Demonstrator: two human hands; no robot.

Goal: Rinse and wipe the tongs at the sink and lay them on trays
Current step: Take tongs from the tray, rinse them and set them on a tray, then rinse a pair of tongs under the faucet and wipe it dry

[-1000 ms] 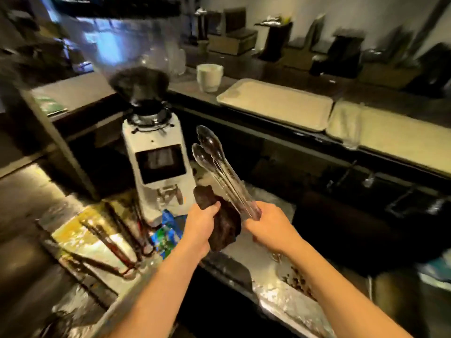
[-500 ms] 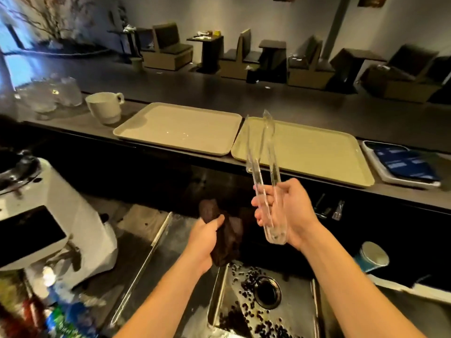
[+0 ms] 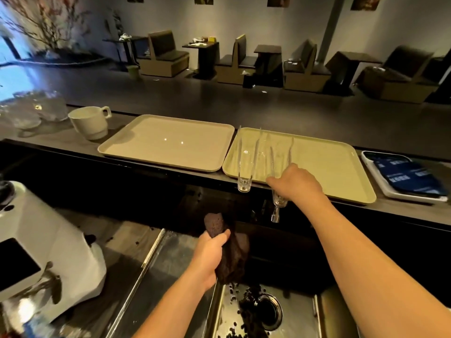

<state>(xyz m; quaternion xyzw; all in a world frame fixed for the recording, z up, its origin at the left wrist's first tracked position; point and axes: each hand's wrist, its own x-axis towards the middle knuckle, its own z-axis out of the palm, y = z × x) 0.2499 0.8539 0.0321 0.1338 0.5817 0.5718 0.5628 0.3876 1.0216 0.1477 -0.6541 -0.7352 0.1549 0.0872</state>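
Observation:
Two clear plastic tongs lie on the right beige tray (image 3: 324, 167), their tips pointing away from me. The left pair (image 3: 244, 167) rests free, with its hinge end hanging over the tray's near edge. My right hand (image 3: 296, 184) is closed over the hinge end of the right pair (image 3: 280, 154), which rests on the tray. The left beige tray (image 3: 168, 145) holds nothing. Over the sink (image 3: 300, 315), my left hand (image 3: 210, 254) grips a dark brown cloth (image 3: 233, 254).
Coffee beans litter the sink around the drain. A faucet tip (image 3: 275, 215) hangs below the counter edge under my right hand. A white cup (image 3: 90, 123) and glassware stand left of the trays. Blue packets (image 3: 410, 176) sit far right, a white grinder (image 3: 36, 252) near left.
My right hand carried the tongs from upright over the sink forward and down onto the right tray. My left hand kept the cloth over the sink.

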